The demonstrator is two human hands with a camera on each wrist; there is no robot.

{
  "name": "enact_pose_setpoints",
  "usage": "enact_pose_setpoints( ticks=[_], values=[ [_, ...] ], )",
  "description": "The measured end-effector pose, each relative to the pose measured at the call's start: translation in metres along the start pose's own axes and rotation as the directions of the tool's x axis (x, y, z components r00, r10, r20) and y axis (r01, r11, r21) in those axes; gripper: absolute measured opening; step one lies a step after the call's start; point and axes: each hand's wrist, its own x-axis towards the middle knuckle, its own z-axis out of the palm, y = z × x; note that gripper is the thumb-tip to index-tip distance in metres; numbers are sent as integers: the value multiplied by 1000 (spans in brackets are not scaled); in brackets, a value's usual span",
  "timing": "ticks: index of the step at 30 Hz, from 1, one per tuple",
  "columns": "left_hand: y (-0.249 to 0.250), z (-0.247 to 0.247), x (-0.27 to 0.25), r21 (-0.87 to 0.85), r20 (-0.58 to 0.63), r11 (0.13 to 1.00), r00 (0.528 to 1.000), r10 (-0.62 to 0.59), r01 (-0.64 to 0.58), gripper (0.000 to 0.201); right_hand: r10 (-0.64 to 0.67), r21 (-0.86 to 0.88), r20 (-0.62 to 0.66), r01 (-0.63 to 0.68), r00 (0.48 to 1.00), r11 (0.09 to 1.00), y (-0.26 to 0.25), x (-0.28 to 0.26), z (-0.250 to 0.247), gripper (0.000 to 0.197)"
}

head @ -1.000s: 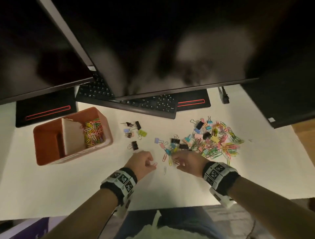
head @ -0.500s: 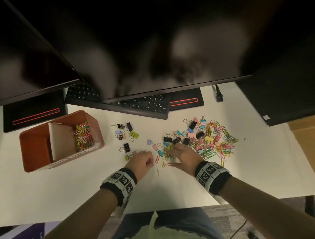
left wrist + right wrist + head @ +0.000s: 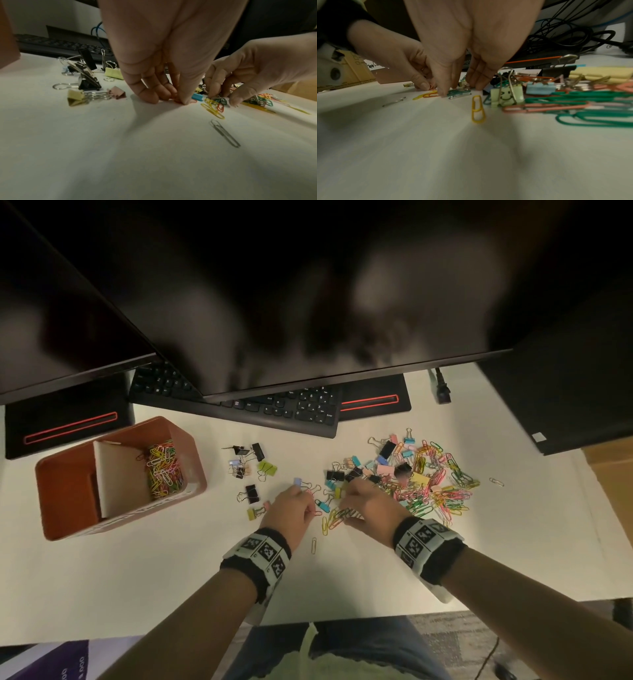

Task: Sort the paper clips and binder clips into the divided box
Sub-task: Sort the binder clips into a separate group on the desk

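Head view shows this job is maybe a third done, at a guess; the orange divided box (image 3: 191, 460) sits at about 9 o'clock on the white desk (image 3: 137, 570), and its right compartment already has a heap of coloured paper clips (image 3: 163, 470), while the left compartment looks bare, so no binder clips seem to be sorted yet. A small bunch of binder clips (image 3: 251, 465) lies loose between the box and the hands; the big mixed pile (image 3: 421, 481) of both kinds sprawls out toward 2 o'clock, so most of the work is left; one stray silver paper clip (image 3: 313, 545) lies alone at 6 o'clock of the hands, and another stray (image 3: 496, 482) sits past the pile at 3 o'clock.

Both hands are palm down at the near edge of the pile, close together. The left hand (image 3: 291, 508) has its fingers curled tight with thumb and fingertips (image 3: 150, 97) pinching a reddish paper clip (image 3: 177, 100) against the desk; the right hand (image 3: 371, 501) is bent down too, thumb and fingers narrowed onto a green paper clip (image 3: 458, 92); whether it actually has it gripped or is just pressing and dragging, can't tell. Wrists are low, forearms angling in from 6 o'clock.
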Motion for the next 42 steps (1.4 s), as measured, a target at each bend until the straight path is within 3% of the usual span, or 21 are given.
enact_pose_setpoints(
  ticks=[5,9,12,23,28,32,38,42],
  values=[
    [-4,-2,-2,41,9,998,999,53,-54,1,32,65,27,-34,999,997,7,-7,-3,40],
    [-5,-2,2,-7,67,995,993,96,-96,28,48,55,34,-50,998,997,7,-6,-5,47],
    [-3,-1,5,0,108,991,985,135,-136,30,33,34,28,-34,999,999,3,-4,-3,45],
    [1,2,13,-38,5,998,999,-44,44,11,8,-3,-32,-8,999,1000,-5,-2,-10,16],
    [1,1,11,-138,-97,990,995,-10,-3,5,16,-65,4,-16,1000,998,-2,-3,-14,14],
    [-2,-5,8,-210,-181,978,983,-20,-18,16,3,-53,42,-1,999,999,-1,-3,-16,17],
    [-8,-7,5,-135,-103,989,994,41,-55,27,-38,9,64,37,997,999,-4,-3,-16,15],
    [-3,-11,15,11,6,984,984,176,-176,35,-124,42,99,121,987,992,-10,-3,-8,12]
  ],
)
